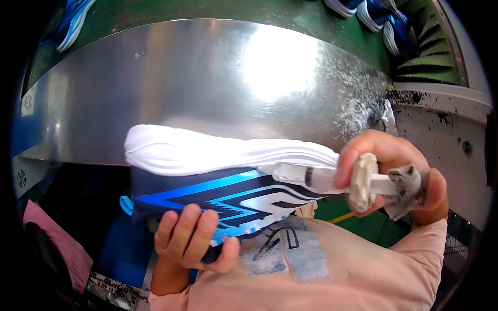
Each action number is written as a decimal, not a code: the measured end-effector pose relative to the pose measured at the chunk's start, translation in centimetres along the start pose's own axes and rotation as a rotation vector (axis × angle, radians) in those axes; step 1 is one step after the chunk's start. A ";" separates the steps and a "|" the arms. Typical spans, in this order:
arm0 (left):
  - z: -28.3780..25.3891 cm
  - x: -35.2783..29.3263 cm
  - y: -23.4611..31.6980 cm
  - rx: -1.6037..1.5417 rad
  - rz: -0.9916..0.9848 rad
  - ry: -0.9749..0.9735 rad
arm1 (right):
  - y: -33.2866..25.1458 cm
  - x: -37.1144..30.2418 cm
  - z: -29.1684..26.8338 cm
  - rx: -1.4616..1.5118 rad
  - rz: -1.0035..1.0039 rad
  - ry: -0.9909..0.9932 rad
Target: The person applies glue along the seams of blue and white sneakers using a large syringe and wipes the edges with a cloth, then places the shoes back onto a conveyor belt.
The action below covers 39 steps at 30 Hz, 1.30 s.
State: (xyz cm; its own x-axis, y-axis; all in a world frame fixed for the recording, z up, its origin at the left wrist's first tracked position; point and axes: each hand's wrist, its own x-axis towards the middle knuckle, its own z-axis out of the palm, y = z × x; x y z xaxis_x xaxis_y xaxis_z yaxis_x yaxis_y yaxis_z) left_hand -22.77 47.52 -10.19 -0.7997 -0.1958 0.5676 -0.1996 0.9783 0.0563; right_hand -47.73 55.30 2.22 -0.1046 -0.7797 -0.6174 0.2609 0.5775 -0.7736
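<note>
A dark navy sports shoe (207, 194) with bright blue and silver stripes lies on its side in front of me, its thick white sole (181, 150) turned away toward the metal surface. My left hand (194, 238) grips the shoe by its collar side, fingers wrapped over the upper. In my right hand (394, 171) is a clear plastic syringe (295, 173), its flange and plunger end wrapped in dirty whitish tape or cloth. The syringe tip meets the seam between sole and upper near the shoe's middle.
A shiny steel ledge (181, 78) spans beyond the shoe, flecked with dark and pale residue at its right. Behind it runs a green belt (207, 10) with a blue shoe (72, 23) at left and several shoes (371, 15) at right. A pale machine housing (441, 119) stands on the right.
</note>
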 end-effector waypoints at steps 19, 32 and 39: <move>-2.5 1.1 -8.0 0.138 0.095 -0.073 | 13.3 -0.4 1.3 0.739 -0.725 -0.071; -4.3 7.3 -10.5 -0.105 0.050 -0.314 | 10.5 -0.5 4.5 0.881 -0.567 0.087; -3.0 14.6 -13.4 -0.417 -0.331 -0.687 | 10.9 1.8 5.9 0.879 -0.664 0.201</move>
State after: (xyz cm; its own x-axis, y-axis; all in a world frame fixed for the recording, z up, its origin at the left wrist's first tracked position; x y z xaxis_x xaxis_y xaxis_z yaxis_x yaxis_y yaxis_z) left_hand -30.09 31.74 -0.20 -0.9288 -0.3411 -0.1451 -0.3660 0.7826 0.5036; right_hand -39.39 58.73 -6.46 -0.6072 -0.7708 -0.1928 0.6746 -0.3720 -0.6376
